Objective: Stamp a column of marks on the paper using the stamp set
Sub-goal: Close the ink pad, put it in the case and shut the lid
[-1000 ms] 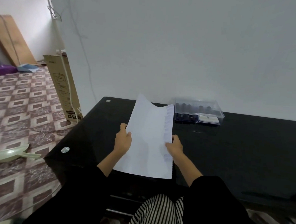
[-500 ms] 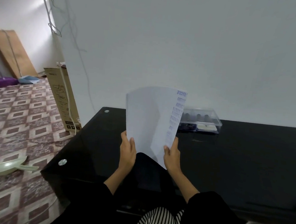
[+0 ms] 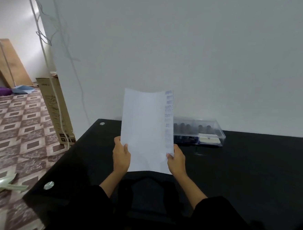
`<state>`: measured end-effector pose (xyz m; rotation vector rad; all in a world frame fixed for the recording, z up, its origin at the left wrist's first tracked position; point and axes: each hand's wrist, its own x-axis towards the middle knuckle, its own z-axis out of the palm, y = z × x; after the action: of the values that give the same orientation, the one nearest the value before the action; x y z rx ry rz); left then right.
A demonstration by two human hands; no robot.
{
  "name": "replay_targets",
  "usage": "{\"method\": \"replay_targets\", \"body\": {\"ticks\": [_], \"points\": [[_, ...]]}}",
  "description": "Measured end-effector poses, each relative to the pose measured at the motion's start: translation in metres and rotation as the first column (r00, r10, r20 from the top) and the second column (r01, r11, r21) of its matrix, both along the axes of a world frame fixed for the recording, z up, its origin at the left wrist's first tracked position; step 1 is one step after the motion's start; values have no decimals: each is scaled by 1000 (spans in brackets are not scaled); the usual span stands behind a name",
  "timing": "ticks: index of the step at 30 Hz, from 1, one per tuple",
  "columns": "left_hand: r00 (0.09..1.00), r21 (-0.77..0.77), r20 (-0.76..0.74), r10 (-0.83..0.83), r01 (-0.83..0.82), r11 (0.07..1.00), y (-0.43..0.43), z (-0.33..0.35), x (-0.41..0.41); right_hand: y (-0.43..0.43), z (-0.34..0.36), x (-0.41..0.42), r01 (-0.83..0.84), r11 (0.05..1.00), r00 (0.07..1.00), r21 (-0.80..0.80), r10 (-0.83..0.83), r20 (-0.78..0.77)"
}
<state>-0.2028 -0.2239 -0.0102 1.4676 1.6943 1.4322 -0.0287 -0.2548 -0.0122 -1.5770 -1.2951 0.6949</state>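
1. Paper (image 3: pixel 146 132): thin white sheet, slightly bowed, held upright over glossy black table (image 3: pixel 251 166).
2. L hand (image 3: pixel 120 157) pinches lower left edge, thumb in front; R hand (image 3: pixel 177 161) pinches lower right edge.
3. Blurry blue marks (image 3: pixel 169 116): column down right margin, above R thumb.
4. Stamp set (image 3: pixel 199 132): clear plastic box beyond R hand.

The paper (image 3: pixel 146 129) was white, with a column of blue-violet marks (image 3: pixel 168 116) down its right edge. The table (image 3: pixel 251 166) was glossy black. The stamp set case (image 3: pixel 210 135) was clear, its stamps (image 3: pixel 182 125) dark. The floor (image 3: pixel 20 132) bore brown-and-cream diamonds.
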Motion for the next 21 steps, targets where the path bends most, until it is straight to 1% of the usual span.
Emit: {"method": "replay_targets", "body": {"ticks": [5, 11, 16, 19, 21], "points": [[996, -94, -87, 3, -11, 995, 40, -5, -1, 31, -3, 12, -25, 996, 1000, -84, 24, -12], [992, -164, -123, -24, 3, 987, 75, -33, 6, 61, -29, 27, -49, 984, 999, -173, 49, -7], [987, -265, -161, -18, -26, 964, 96, -51, 11, 79, -43, 34, -31, 974, 996, -223, 50, 80], [974, -290, -224, -37, -31, 956, 108, -56, 12, 87, -50, 33, 15, 972, 981, -234, 30, 191], [958, -284, -283, -52, -32, 958, 117, -58, 13, 90, -53, 30, 66, 967, 952, -245, 12, 305]]}}
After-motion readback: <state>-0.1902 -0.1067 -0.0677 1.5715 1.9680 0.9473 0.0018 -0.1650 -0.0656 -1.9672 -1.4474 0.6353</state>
